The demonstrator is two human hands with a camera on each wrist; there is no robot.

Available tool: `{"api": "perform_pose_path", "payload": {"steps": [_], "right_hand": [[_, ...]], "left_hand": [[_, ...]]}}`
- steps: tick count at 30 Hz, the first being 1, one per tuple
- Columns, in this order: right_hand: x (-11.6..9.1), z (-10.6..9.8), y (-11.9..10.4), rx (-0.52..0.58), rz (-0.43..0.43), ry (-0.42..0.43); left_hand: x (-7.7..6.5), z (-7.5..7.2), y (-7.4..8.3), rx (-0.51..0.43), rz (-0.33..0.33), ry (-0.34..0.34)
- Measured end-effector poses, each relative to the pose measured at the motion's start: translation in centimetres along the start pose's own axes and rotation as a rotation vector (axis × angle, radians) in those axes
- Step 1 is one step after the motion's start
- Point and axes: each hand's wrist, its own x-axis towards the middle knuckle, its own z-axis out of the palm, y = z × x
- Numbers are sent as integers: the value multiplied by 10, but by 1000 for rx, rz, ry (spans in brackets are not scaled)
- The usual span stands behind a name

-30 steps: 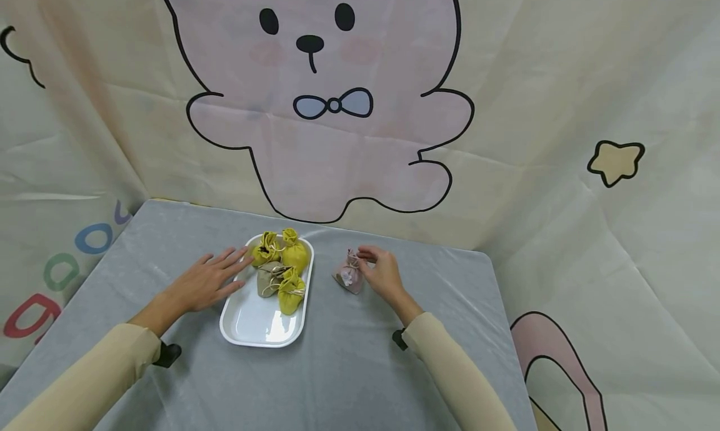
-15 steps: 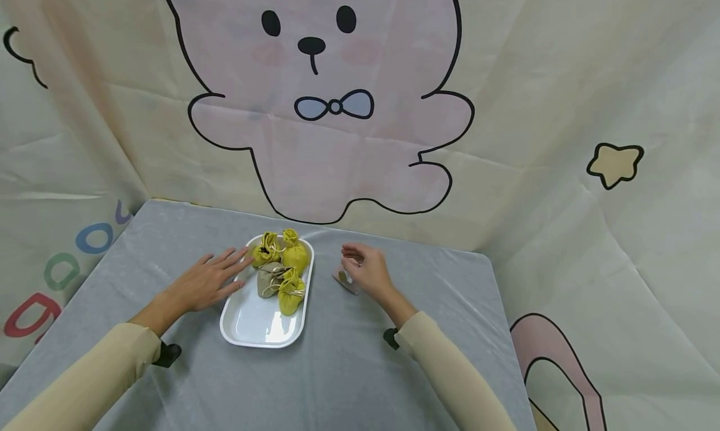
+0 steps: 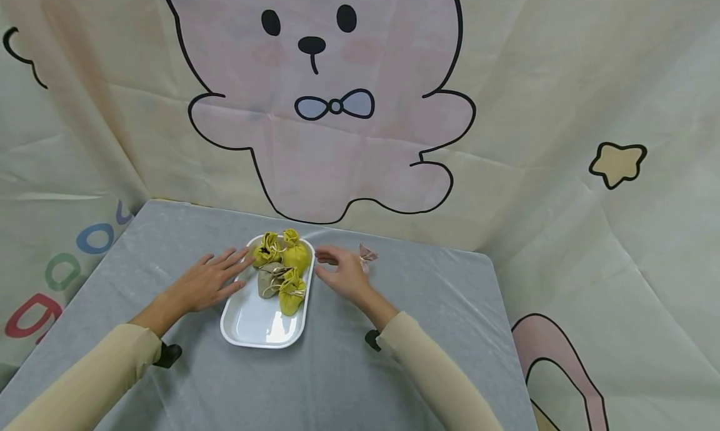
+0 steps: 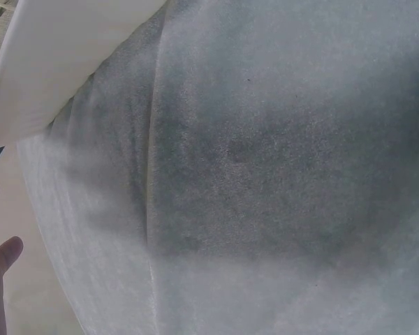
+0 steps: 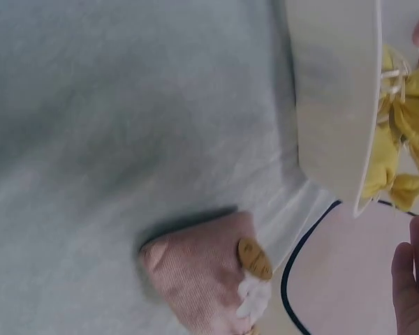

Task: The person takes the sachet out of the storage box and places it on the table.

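Observation:
My left hand (image 3: pixel 210 281) lies with spread fingers at the left rim of a white tray (image 3: pixel 261 334), fingertips near the yellow drawstring pouch (image 3: pixel 266 251) at the back left. Two more yellow pouches (image 3: pixel 295 255) and a beige pouch (image 3: pixel 270 281) sit in the tray's back half. Beside the tray's right rim, my right hand (image 3: pixel 344 276) holds nothing, its fingers loosely bent. A pink drawstring pouch (image 3: pixel 367 256) is partly hidden behind that hand; the right wrist view shows the pink pouch (image 5: pixel 202 272) on the cloth, with a brown tag and white flower.
Grey cloth (image 3: pixel 349 368) covers the table. Behind it hangs a pale curtain (image 3: pixel 517 187) printed with a bear and a star. Dark wrist straps (image 3: pixel 167 355) show at both sleeves.
My right hand has moved left from the pink pouch to the tray's right rim. The pink pouch's neck now shows to the right of the hand. My left hand stays put.

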Motion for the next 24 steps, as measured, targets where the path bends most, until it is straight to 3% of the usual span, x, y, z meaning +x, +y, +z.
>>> {"api": "perform_pose_path", "payload": {"steps": [18, 24], "right_hand": [[2, 31, -10, 43, 87, -164], [1, 38, -12, -45, 120, -186]], "left_hand": [[-1, 0, 0, -8, 9, 5], [-1, 0, 0, -13, 9, 8]]}}
